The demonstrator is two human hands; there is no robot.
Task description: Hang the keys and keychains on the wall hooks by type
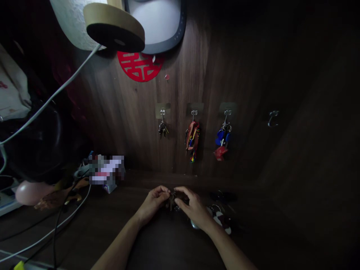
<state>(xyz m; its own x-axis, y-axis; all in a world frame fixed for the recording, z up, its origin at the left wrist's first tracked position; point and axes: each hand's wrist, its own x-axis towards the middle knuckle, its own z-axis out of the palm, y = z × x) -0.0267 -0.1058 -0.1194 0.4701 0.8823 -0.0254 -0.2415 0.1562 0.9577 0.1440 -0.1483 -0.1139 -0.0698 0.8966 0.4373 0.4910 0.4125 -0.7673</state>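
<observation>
A small bunch of keys point(171, 202) is between my two hands, just above the dark wooden surface. My left hand point(153, 200) is closed, with thumb and forefinger pinching the top of the bunch. From the other side, my right hand point(192, 206) curls its thumb and forefinger about the same bunch; the exact contact is too dark to make out. Behind my right wrist lie more rings and trinkets point(222, 221), partly hidden by the hand. A dark object point(223, 195) lies beyond them, its kind unclear.
On the wooden back panel, hooks carry a bunch of keys point(162, 129), a colourful key bundle point(192, 138) and keys with blue and red tags point(223, 140). A bare hook point(272, 118) is farther right. Cables point(75, 212) cross the left side. A lamp base point(114, 28) juts out above.
</observation>
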